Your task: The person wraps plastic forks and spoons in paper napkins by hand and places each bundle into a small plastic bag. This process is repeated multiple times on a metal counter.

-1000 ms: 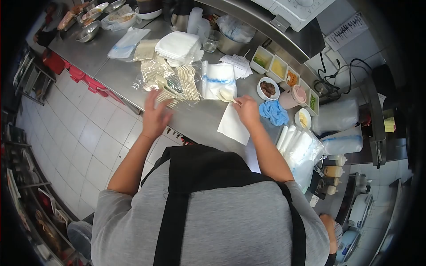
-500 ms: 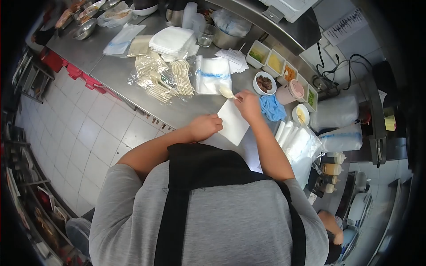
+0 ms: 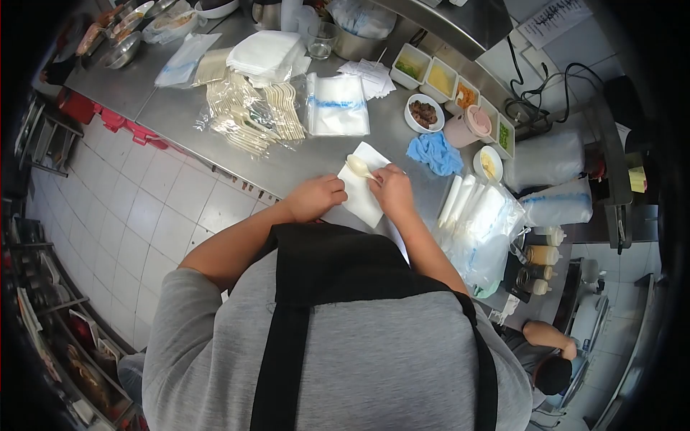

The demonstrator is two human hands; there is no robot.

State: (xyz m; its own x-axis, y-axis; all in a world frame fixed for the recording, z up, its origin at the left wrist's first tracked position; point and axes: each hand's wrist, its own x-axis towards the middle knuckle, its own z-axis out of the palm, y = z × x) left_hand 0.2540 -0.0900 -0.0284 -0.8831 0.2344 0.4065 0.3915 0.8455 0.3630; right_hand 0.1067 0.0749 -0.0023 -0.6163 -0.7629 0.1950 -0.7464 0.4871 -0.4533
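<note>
Steel bench (image 3: 315, 152), near edge: white paper (image 3: 363, 201) with left hand (image 3: 316, 199) at its left side, fingers curled, pinch not discernible; right hand (image 3: 393, 190) pinching handle of spoon (image 3: 357, 167) over paper. Farther back: wrapped cutlery (image 3: 248, 118), plastic bags (image 3: 338, 118). Far edge: food tubs (image 3: 439, 79).

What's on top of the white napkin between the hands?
A pale spoon shows over the white napkin, held by the right hand, which covers the spoon's gripped end.

A crumpled blue cloth (image 3: 435, 153) lies just beside a white bowl (image 3: 425, 131) with brown food (image 3: 422, 112) in it. Four squeeze bottles (image 3: 542, 255) sit in a row. A clear glass (image 3: 320, 43) stands by a metal pot (image 3: 356, 47).
</note>
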